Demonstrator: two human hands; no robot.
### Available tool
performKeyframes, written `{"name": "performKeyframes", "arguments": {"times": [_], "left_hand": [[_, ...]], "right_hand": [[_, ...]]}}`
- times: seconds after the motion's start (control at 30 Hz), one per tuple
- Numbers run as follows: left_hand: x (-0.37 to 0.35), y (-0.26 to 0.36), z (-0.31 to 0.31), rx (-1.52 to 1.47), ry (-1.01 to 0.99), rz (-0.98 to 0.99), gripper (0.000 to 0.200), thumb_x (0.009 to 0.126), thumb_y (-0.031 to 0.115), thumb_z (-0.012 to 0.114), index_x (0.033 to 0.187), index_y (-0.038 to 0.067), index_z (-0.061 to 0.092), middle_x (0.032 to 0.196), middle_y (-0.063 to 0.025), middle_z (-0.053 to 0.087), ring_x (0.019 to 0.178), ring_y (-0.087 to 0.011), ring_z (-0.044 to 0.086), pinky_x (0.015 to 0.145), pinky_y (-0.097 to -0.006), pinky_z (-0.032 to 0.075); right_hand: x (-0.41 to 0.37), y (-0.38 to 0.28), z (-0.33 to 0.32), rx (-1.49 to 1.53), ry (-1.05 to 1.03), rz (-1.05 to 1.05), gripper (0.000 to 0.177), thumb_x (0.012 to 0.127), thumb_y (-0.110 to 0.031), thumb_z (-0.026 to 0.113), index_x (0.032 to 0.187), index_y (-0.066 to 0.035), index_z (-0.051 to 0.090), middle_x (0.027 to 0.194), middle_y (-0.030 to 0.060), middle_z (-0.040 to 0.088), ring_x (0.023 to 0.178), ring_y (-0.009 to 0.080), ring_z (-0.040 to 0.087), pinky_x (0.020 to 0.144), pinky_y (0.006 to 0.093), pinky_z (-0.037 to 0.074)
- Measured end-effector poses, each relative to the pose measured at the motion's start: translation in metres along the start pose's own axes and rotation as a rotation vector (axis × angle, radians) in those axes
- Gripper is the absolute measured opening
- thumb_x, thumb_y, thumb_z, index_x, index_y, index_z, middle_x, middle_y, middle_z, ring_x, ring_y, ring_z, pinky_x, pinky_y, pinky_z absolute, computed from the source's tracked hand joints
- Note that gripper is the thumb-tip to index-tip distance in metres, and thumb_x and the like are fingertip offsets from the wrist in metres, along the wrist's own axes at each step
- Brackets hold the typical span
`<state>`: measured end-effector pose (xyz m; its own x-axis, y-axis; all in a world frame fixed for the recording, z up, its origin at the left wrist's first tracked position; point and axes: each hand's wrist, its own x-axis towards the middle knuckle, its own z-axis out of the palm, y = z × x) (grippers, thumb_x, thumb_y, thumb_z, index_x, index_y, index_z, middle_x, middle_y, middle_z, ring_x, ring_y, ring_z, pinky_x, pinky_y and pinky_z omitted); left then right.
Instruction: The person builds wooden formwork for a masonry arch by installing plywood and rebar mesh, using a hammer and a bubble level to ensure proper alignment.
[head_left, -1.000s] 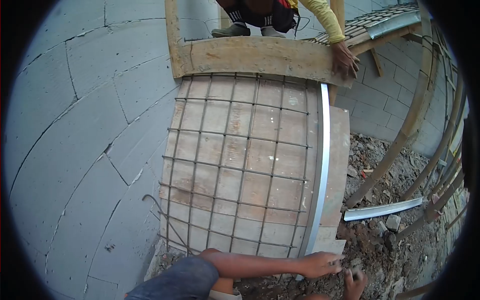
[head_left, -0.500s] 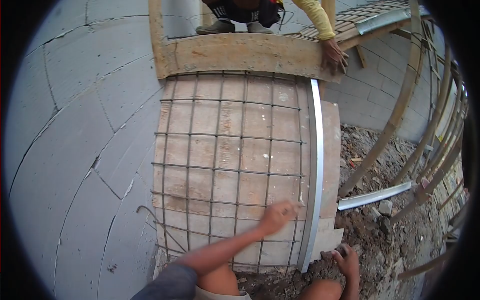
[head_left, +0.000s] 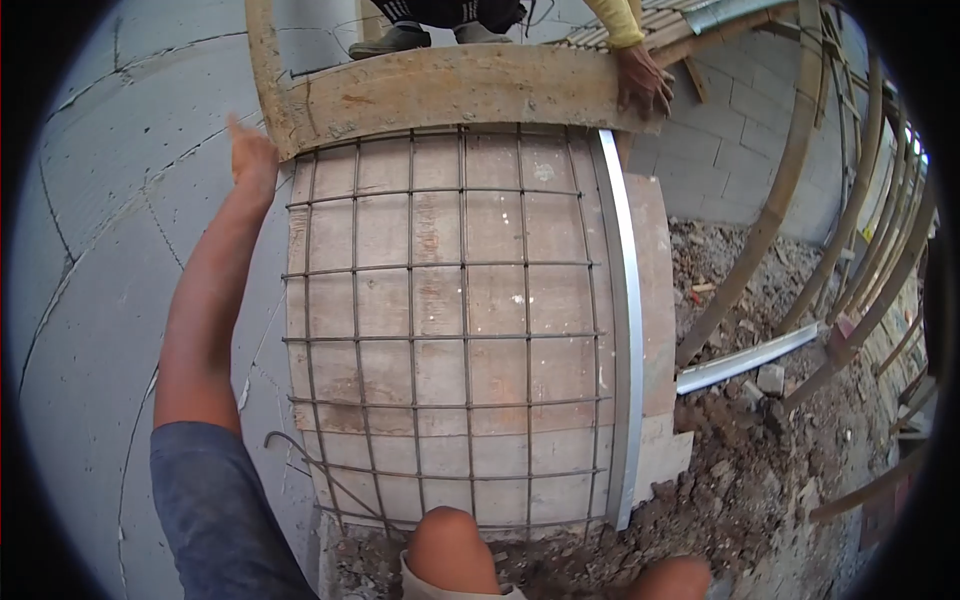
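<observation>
My left hand point(head_left: 256, 165) is raised at the far left end of the wooden plank point(head_left: 470, 90), beside the grey block wall point(head_left: 110, 250). A finger is stretched out and nothing shows in the hand, though its tip is blurred. Below and to the right lies a grid of steel bars point(head_left: 463, 265) over a plywood sheet point(head_left: 440, 300). A straight metal channel point(head_left: 625, 330) runs along the right side of the grid. My right hand is out of view.
Another person's hand point(head_left: 642, 82) rests on the plank's right end; that person's shoes point(head_left: 390, 42) are behind it. Bamboo poles point(head_left: 765, 235) lean at the right. A second metal strip point(head_left: 748, 360) lies on rubble point(head_left: 740, 440). A hooked bar point(head_left: 300, 445) sticks out lower left.
My left hand has swung from over the right part of the grid up to the plank's left end. My right hand has left the view. The view has shifted slightly.
</observation>
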<state>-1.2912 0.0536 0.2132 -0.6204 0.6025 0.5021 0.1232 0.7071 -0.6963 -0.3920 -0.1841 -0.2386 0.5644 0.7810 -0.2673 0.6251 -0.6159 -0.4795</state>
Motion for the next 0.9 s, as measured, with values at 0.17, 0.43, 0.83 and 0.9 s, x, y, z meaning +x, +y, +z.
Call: {"name": "performKeyframes", "arguments": {"times": [0.17,0.43,0.83,0.9], "left_hand": [[0.005,-0.008,0.002,-0.36,0.087,0.022,0.025,0.093,0.018,0.055,0.108,0.01,0.075,0.119,-0.0073,0.07,0.108,-0.0256,0.068,0.101,-0.0644,0.039],[-0.019,-0.017,0.04,-2.924,0.093,-0.134,0.018,0.102,0.02,0.046,0.114,0.008,0.052,0.119,-0.0116,0.067,0.104,-0.0247,0.065,0.092,-0.044,0.055],[-0.057,-0.019,0.069,-3.013,0.285,-0.499,0.023,0.104,0.024,0.038,0.116,0.005,0.044,0.128,-0.0167,0.059,0.113,-0.0351,0.062,0.096,-0.0491,0.052],[-0.061,-0.012,0.062,-2.959,0.241,-0.486,0.031,0.104,0.025,0.038,0.125,0.002,0.043,0.129,-0.0166,0.058,0.118,-0.036,0.06,0.098,-0.0495,0.051]], "right_hand": [[0.012,-0.082,0.025,0.16,-0.063,-0.159,0.061,0.084,-0.054,0.068,0.109,0.002,0.064,0.105,0.0209,0.063,0.096,0.038,0.055,0.085,0.0489,0.042],[0.035,-0.143,0.05,0.264,-0.179,-0.278,0.056,0.086,-0.051,0.067,0.106,0.001,0.065,0.1,0.0191,0.062,0.09,0.0353,0.053,0.08,0.0471,0.041],[0.073,-0.179,0.066,0.33,-0.311,-0.354,0.049,0.088,-0.048,0.065,0.102,-0.001,0.065,0.093,0.0162,0.06,0.081,0.0313,0.05,0.072,0.0445,0.039],[0.076,-0.183,0.068,0.336,-0.333,-0.358,0.048,0.088,-0.048,0.065,0.101,-0.001,0.065,0.092,0.0158,0.06,0.08,0.0306,0.05,0.071,0.0441,0.039]]}}
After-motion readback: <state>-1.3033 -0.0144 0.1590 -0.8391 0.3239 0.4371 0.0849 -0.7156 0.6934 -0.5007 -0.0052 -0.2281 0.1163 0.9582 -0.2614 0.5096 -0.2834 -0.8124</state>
